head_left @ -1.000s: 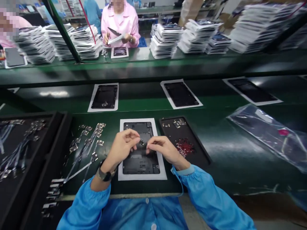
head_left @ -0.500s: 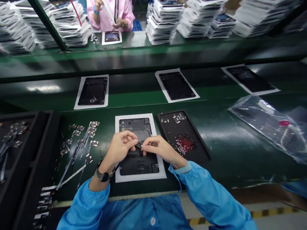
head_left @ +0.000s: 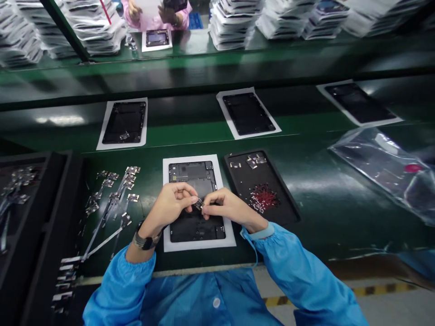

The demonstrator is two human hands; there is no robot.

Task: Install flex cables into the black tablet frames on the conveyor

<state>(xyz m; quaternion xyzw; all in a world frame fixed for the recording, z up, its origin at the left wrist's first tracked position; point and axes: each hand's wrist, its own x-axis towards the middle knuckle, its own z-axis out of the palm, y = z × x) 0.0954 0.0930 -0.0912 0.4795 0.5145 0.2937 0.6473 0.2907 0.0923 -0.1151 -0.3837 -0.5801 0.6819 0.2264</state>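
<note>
My left hand is closed, thumb against fingers, on one end of a small circuit board. At the board's other end, the fingertips of my right hand pinch together on it; whether they also hold a smaller part is too small to tell. Both hands hover over a black tablet back housing, which lies on a white sheet. To the right is a black tray with a pile of small red and white pieces and a few circuit boards.
Boards with ribbon cables lie spread at the left, beside a black foam box. Further housings on white sheets line the conveyor. A clear plastic bag lies at the right. Opposite, a person in pink works among paper stacks.
My view has tipped slightly, so the scene sits a little higher. Both hands keep their hold on the board over the housing. The person opposite now holds a dark panel.
</note>
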